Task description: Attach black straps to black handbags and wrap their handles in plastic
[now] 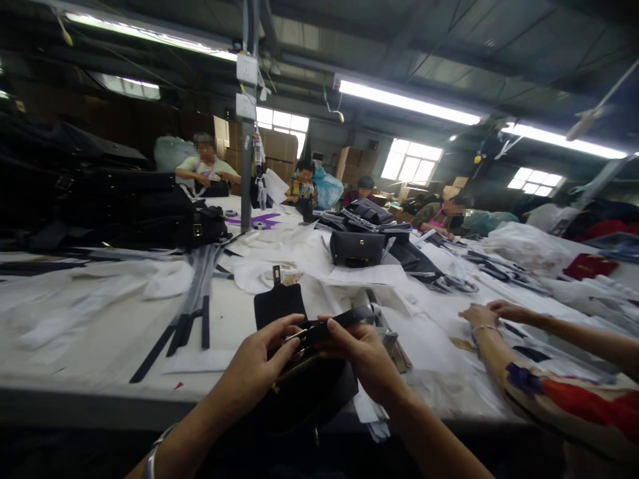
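A black handbag (312,396) hangs at the table's front edge in front of me, its flap (281,307) lifted and lying back on the table. My left hand (264,352) is closed at the bag's upper rim, thumb and fingers pinching it near gold-coloured metal fittings. With thumb and fingers my right hand (367,359) grips a black strap (349,318) that runs along the top of the bag. The strap's left end meets the bag by my left fingertips; the exact joint is dark and partly hidden by my fingers.
Black bags are piled at left (124,199); another black bag (357,247) stands mid-table. Black strips (182,332) and white sheets (210,359) lie on the table (100,359). A co-worker's hands (484,316) work close by at right. A metal post (246,159) rises behind.
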`<state>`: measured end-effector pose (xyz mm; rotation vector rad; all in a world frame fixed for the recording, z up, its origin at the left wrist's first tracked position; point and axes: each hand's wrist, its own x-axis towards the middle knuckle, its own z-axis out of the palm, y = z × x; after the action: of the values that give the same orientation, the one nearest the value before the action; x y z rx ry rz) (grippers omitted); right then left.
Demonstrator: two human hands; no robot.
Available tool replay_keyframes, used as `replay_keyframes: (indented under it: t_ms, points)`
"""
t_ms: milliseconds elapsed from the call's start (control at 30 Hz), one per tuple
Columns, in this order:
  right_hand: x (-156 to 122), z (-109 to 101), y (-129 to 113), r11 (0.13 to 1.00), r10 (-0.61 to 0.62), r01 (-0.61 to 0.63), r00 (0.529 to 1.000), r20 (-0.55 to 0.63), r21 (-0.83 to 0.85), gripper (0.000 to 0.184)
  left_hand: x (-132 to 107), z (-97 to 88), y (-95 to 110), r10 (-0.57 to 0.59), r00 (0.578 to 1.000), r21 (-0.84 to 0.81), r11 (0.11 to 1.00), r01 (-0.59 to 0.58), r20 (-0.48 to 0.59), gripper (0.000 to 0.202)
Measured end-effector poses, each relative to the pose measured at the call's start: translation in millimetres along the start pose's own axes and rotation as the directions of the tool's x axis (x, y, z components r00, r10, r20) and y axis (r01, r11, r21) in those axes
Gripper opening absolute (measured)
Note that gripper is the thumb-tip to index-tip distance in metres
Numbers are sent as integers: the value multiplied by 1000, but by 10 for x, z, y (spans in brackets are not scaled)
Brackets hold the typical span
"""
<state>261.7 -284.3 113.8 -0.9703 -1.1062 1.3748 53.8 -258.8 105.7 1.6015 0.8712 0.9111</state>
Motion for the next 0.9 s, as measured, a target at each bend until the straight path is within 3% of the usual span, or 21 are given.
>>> replay_keyframes:
  t_ms: [167, 333, 433, 633, 733, 900]
  points:
    - [22, -6, -12, 987, 36, -14, 990, -135, 157, 32, -41, -39, 14, 14, 999, -73, 997, -12, 32, 51]
    - [30, -18, -7, 969, -35, 99, 961, -276, 224, 30, -64, -93, -4, 1, 999, -67, 998, 3, 54, 49]
    - [32, -39, -19, 981, -86, 134, 950, -301, 142, 32, -53, -98, -18, -4, 1000, -61, 998, 5, 22, 47]
    - [-42, -2, -67, 965, -194, 141, 951, -240, -223, 35, -13, -56, -53, -6, 993, 45, 999, 11, -119, 45]
    - [-64, 51, -136, 941, -185, 122, 966, -179, -317, 34, 3, -34, -75, -24, 997, -20, 1000, 22, -77, 48]
    - [-15, 75, -193, 916, -249, 162, 947, -203, -367, 32, 1, -28, -95, -79, 997, -184, 980, 77, -2, 50]
